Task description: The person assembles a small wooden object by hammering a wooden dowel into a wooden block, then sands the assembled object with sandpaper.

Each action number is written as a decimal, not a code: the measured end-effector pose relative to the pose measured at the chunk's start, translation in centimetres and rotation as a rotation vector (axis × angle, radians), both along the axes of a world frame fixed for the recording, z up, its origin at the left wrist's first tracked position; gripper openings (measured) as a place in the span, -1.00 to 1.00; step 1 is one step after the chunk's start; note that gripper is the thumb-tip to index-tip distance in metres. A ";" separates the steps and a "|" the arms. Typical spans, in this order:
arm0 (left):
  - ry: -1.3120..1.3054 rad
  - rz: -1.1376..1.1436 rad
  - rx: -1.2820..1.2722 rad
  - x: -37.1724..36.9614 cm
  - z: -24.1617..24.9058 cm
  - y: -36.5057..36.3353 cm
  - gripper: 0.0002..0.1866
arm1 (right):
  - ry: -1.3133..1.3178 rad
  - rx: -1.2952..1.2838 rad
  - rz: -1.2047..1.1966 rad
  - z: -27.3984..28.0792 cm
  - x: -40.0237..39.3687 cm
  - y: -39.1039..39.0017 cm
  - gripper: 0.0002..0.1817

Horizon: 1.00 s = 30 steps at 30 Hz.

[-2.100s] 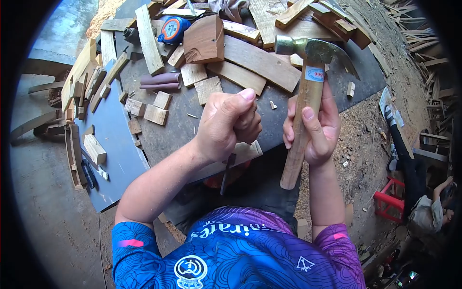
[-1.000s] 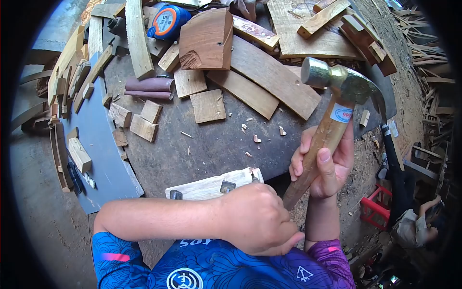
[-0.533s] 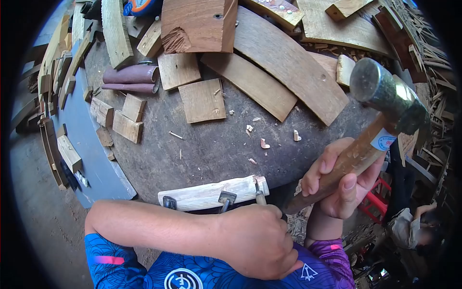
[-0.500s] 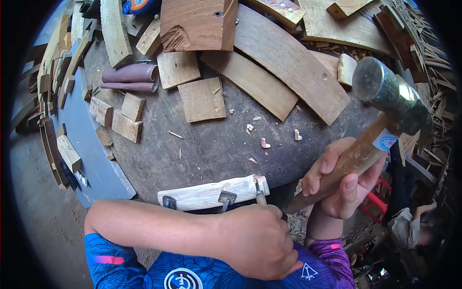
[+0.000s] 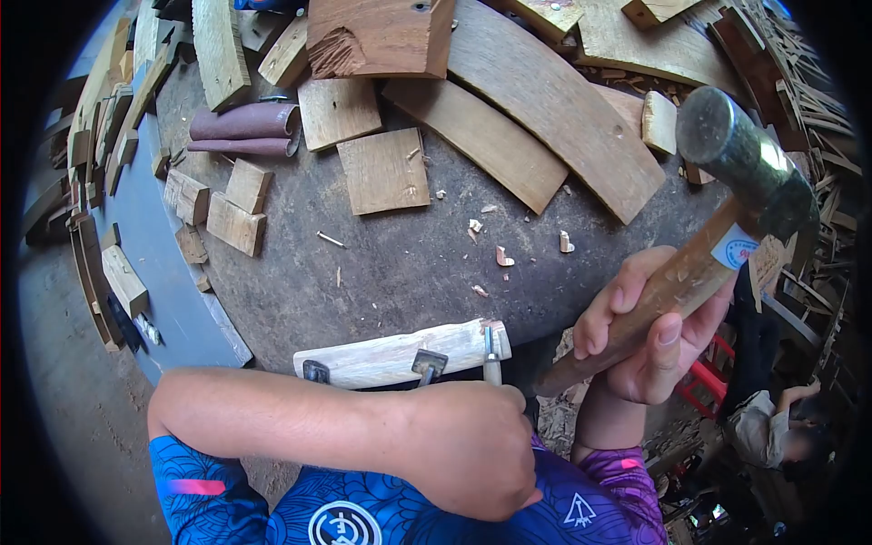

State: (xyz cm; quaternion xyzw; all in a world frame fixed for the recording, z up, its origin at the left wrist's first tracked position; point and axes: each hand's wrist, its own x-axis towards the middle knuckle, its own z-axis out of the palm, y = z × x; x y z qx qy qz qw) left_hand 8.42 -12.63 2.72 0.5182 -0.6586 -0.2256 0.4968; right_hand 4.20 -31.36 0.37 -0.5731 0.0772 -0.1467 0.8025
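Note:
My left hand point(image 5: 477, 450) is closed round a chisel point(image 5: 491, 368); its handle is hidden in the fist. The chisel's metal blade lies against the right end of a pale wood strip point(image 5: 391, 358), near a small notched, reddish spot. Two dark metal clamp pads point(image 5: 429, 364) press on the strip at the bench's near edge. My right hand point(image 5: 649, 327) grips the wooden handle of a hammer point(image 5: 749, 168), fingers wrapped round it. The hammer's steel head is raised at the upper right, apart from the chisel.
The dark bench point(image 5: 391, 272) carries small wood chips and a nail point(image 5: 331, 239). Curved boards point(image 5: 554, 100), a thick brown block point(image 5: 380, 41), square offcuts point(image 5: 383, 173) and rolled sandpaper point(image 5: 243, 129) lie farther back. Another person point(image 5: 767, 427) sits at the lower right near a red stool point(image 5: 708, 377).
The chisel now stands straighter against the strip's end. My left fist has shifted slightly left. The hammer is still raised, a little farther right. The whole view has tilted slightly.

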 end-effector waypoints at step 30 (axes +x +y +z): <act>0.123 -0.077 0.241 1.1 2.1 -2.2 -0.82 | 0.058 -0.019 -0.048 0.2 0.1 0.5 -0.17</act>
